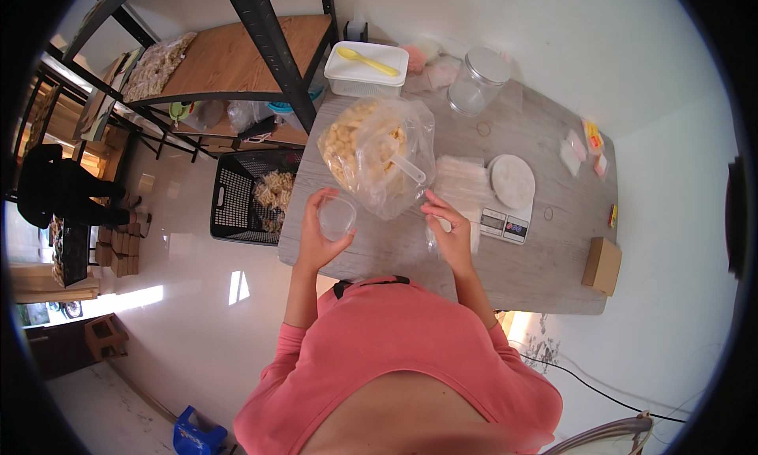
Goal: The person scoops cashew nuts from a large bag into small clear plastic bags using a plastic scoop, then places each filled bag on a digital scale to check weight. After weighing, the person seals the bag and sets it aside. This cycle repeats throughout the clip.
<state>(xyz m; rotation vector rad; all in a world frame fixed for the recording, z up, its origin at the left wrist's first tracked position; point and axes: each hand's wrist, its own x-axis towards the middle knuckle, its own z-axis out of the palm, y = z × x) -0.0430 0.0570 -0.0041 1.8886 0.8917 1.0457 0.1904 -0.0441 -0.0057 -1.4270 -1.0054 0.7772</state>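
- Two hands over my counter (553, 242), both at the near edge.
- Left hand (320, 234): fingers wrapped round a small clear cup (337, 217), held just above the counter.
- Right hand (450, 230): fingers pinching a thin clear plastic bag (442, 238) lying flat.
- Big clear bag of yellow snacks (375, 151) with a scoop (407, 167) inside sits just beyond both hands.
- Digital scale (509, 198) right of my right hand.
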